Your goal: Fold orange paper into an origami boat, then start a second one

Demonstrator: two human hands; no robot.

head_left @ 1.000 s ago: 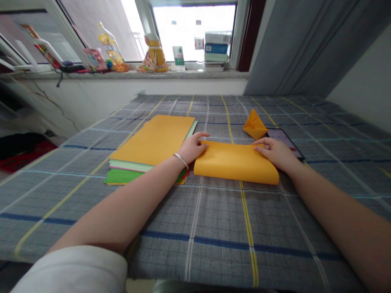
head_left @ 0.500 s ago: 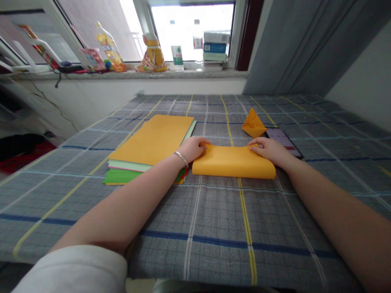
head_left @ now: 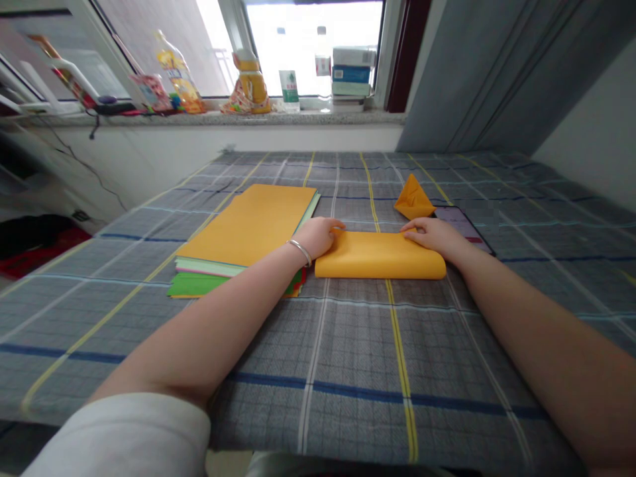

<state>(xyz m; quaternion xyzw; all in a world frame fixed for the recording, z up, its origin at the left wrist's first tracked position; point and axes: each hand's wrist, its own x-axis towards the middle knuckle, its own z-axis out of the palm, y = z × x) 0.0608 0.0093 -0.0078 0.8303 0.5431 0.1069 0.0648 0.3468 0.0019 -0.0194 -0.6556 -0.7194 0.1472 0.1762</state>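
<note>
A sheet of orange paper point(head_left: 380, 256) lies doubled over into a low, flat fold on the checked grey cloth point(head_left: 377, 344). My left hand point(head_left: 320, 237) holds its left end, with the fingers over the far edge. My right hand point(head_left: 431, 237) grips the far edge near the right end. To the left of my left hand lies a stack of coloured paper point(head_left: 246, 225), orange on top, with pale and green sheets beneath. Beyond my right hand sit a folded orange paper triangle point(head_left: 413, 197) and a dark-edged phone or tablet point(head_left: 462, 224), partly behind that hand.
A stone window sill point(head_left: 218, 118) runs behind the cloth, holding bottles, a yellow figure and boxes. A grey curtain point(head_left: 477, 73) hangs at the right. A wall and a red item lie beyond the cloth's left edge.
The orange sheet has flattened, and its rounded near edge has drawn away from me. Both hands have moved slightly inward and remain on its far edge.
</note>
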